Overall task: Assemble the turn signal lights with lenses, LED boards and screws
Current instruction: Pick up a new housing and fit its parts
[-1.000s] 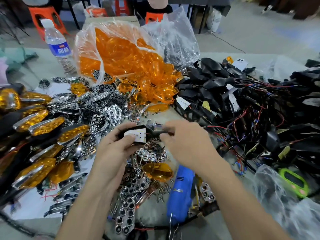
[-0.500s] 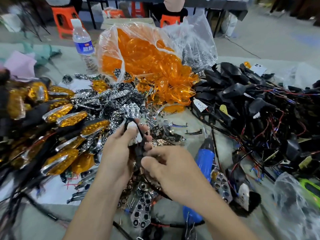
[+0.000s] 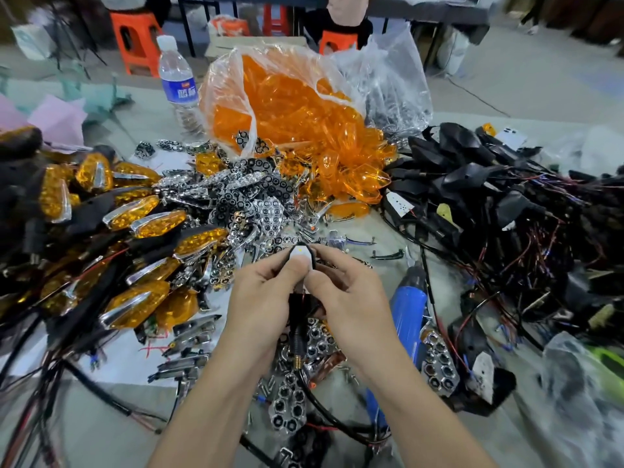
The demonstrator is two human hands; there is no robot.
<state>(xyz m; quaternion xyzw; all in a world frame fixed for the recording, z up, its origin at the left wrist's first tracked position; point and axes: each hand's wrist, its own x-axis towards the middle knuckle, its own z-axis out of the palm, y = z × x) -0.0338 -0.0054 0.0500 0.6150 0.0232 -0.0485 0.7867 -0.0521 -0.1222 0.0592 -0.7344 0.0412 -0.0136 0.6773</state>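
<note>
Both hands hold one black turn signal housing [image 3: 301, 257] upright over the table's middle, its white LED board facing me and its threaded stem and wire [image 3: 298, 349] hanging below. My left hand [image 3: 260, 298] grips the housing's left side. My right hand [image 3: 344, 295] pinches its right side, fingertips at the board's edge. Chrome reflectors [image 3: 266, 211] lie scattered behind and under my hands. An open plastic bag of orange lenses [image 3: 304, 130] stands at the back. Black housings with wires [image 3: 489, 204] are heaped at the right. Finished amber lights [image 3: 141, 211] pile at the left.
A blue electric screwdriver [image 3: 410, 315] lies right of my right hand. A water bottle [image 3: 177, 82] stands at the back left. A clear bag of small parts [image 3: 388, 89] sits behind the lenses. Loose screws lie under my forearms. Orange stools stand beyond the table.
The housing has been turned from lying sideways to standing upright between both hands, the board now facing me. My right hand came in closer to the left. The camera shifted left.
</note>
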